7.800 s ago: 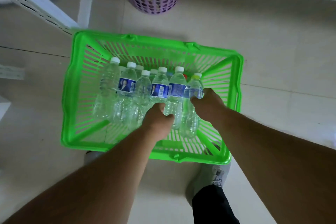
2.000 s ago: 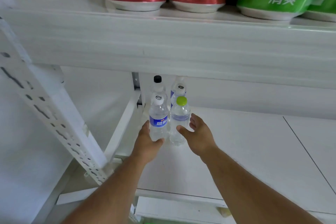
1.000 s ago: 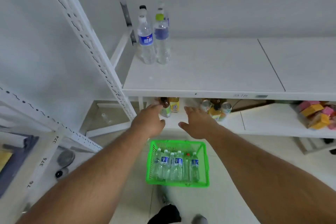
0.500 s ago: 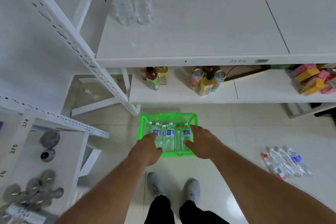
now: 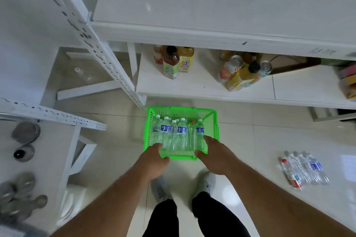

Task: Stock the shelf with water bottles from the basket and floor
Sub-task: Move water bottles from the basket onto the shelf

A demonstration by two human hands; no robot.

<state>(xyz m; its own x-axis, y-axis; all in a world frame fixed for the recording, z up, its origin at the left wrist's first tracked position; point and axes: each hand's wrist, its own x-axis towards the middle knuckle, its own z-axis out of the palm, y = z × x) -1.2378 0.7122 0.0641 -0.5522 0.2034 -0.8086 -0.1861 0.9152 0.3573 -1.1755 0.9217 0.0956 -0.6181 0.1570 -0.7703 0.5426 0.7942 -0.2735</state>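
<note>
A green plastic basket (image 5: 212, 113) stands on the floor below me with several clear water bottles (image 5: 179, 134) lying in it. My left hand (image 5: 154, 161) hovers over the basket's near left corner, empty, fingers relaxed. Over the near right corner, my right hand (image 5: 215, 154) has its fingers spread and holds nothing. More water bottles (image 5: 304, 169) lie on the floor to the right. The white shelf board (image 5: 212, 5) fills the top of the view.
A lower shelf (image 5: 202, 84) holds juice bottles (image 5: 171, 63) and cans (image 5: 240, 71). A perforated white upright (image 5: 92, 40) slants down to the basket's far left corner. Metal lids (image 5: 25, 132) lie on a low shelf at left. My feet (image 5: 183, 188) stand just behind the basket.
My view has tilted further down and closer; the stocked bottles have left the top edge. Both empty hands have dropped lower toward the basket's near rim.
</note>
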